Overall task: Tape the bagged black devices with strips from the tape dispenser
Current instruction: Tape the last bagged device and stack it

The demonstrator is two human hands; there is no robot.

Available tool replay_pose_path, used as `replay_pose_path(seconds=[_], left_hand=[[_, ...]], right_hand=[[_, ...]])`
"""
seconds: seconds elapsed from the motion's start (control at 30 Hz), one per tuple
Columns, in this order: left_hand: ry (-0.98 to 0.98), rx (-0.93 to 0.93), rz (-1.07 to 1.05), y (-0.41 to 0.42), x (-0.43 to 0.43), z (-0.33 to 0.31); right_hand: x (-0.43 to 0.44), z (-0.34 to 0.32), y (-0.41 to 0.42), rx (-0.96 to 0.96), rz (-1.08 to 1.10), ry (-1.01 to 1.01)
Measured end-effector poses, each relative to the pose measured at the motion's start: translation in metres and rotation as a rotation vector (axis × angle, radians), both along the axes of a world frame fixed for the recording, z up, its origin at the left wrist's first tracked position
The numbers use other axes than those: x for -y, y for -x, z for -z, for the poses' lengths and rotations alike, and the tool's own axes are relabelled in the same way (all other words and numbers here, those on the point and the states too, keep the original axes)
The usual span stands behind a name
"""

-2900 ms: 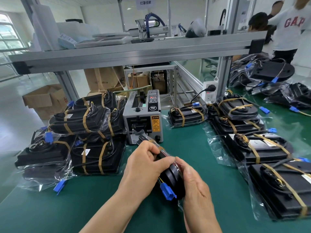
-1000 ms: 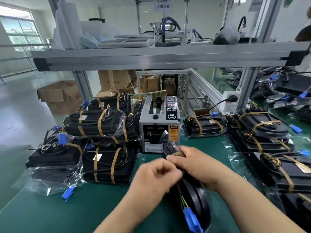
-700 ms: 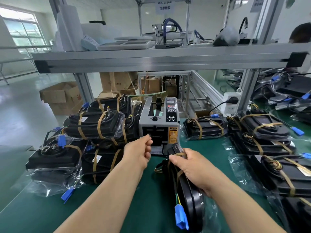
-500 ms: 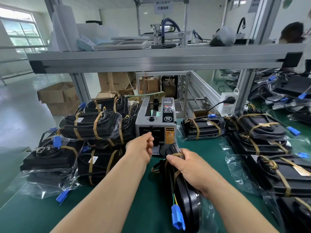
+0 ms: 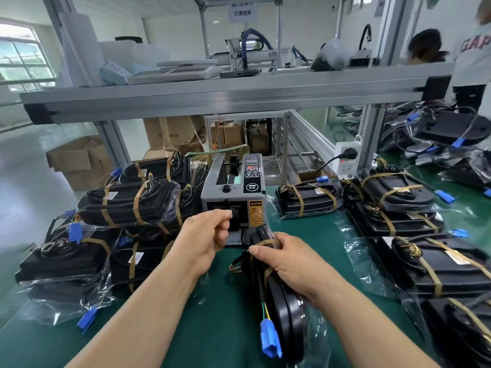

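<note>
Black bagged device, on edge: my right hand grips it near the tape dispenser, ready for taping. My left hand is curled at the outlet; I cannot tell whether it pinches a strip.

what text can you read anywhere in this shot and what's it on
"CAUTION": yellow label on the tape dispenser.
"GAP": white shirt, far right.
"140 CM": cardboard box behind the bench.
Too small or blurred to read: the hanging sign and the dispenser's control panel.
</note>
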State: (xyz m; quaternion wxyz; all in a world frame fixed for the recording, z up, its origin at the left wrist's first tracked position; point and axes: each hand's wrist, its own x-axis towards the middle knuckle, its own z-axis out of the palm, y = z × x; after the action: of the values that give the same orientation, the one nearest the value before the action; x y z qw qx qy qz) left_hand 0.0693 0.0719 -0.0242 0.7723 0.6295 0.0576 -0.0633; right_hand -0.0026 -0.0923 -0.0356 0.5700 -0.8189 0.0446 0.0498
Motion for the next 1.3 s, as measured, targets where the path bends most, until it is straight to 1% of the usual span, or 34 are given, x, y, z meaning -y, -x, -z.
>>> replay_pose_path(seconds=[0.1, 0.23, 0.43, 0.97, 1.13, 1.3], left_hand=[[-0.160, 0.116, 0.210, 0.013, -0.003, -0.010], [-0.368, 0.210, 0.331, 0.017, 0.006, -0.018], [-0.466, 0.217, 0.431, 0.009, 0.014, -0.019], [-0.507, 0.232, 0.424, 0.006, 0.017, -0.013], [-0.415, 0.223, 0.423, 0.004, 0.014, -0.015], [-0.478, 0.243, 0.430, 0.006, 0.016, -0.014]], right_hand=[[0.000, 0.001, 0.000, -0.002, -0.004, -0.063], [-0.002, 0.003, -0.001, -0.001, -0.018, -0.143], [-0.004, 0.005, -0.003, 0.006, -0.018, -0.138], [-0.001, 0.009, -0.006, 0.026, -0.014, -0.118], [-0.002, 0.011, -0.007, 0.034, -0.020, -0.129], [-0.002, 0.011, -0.006, 0.041, -0.028, -0.138]])
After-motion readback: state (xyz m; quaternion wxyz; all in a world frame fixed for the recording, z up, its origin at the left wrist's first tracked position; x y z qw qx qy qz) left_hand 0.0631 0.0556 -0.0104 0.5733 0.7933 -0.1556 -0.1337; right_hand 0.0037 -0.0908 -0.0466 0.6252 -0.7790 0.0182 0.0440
